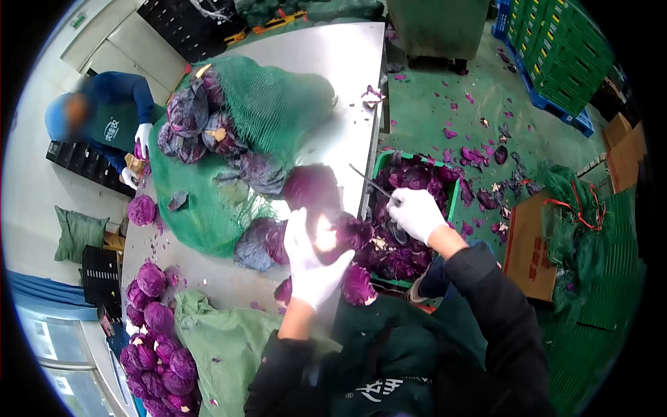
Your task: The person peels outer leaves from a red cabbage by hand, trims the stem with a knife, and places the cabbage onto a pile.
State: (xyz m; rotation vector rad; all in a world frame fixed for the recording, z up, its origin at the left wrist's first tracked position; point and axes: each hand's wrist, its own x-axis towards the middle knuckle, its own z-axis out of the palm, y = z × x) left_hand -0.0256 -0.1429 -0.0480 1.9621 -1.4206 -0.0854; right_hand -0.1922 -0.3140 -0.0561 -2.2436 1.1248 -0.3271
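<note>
My left hand [310, 270], in a white glove, is closed round a red cabbage [349, 235] at the table's edge. A bright, glaring pale patch shows on that cabbage between my fingers and thumb. My right hand [417, 215], also gloved, grips a knife [371, 182] whose thin blade points up and left, apart from the cabbage. Below the knife stands a green crate [454, 200] full of loose purple leaves [406, 260]. Another red cabbage [310, 189] sits just beyond my left fingers. Dark-leaved heads lie to the left of that hand.
A green mesh sack [267, 97] spills red cabbages [187, 111] onto the metal table [351, 59]. Peeled cabbages [160, 361] pile up at lower left. Across the table, a co-worker [114, 125] handles a cabbage. Leaves litter the floor; a cardboard box [531, 247] stands right.
</note>
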